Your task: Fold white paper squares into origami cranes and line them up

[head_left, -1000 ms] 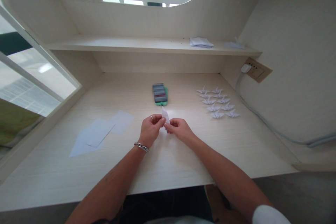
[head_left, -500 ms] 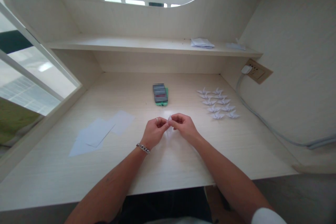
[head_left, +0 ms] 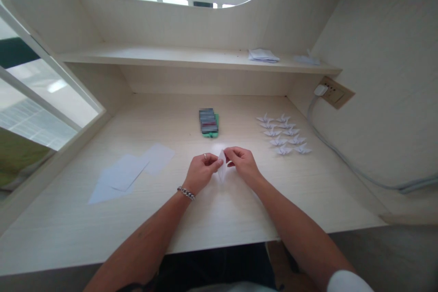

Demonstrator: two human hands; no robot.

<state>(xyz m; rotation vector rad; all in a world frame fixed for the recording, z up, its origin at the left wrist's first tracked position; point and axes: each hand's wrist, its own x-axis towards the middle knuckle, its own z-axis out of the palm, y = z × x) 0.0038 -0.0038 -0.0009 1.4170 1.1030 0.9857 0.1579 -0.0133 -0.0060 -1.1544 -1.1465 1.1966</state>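
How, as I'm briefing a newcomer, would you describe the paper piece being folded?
On the pale desk, look just nearer than the central green-cased phone. The folded paper piece is pinched between left hand and right hand, unlike the flat sheets left and finished cranes right.

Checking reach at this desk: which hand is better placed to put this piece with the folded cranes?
Right, probably: left hand and right hand both pinch the paper piece, but the cranes lie to the right, nearer the right hand.

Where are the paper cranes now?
In the head view, the paper cranes lie on the desk, right of the right hand, near the wall socket.
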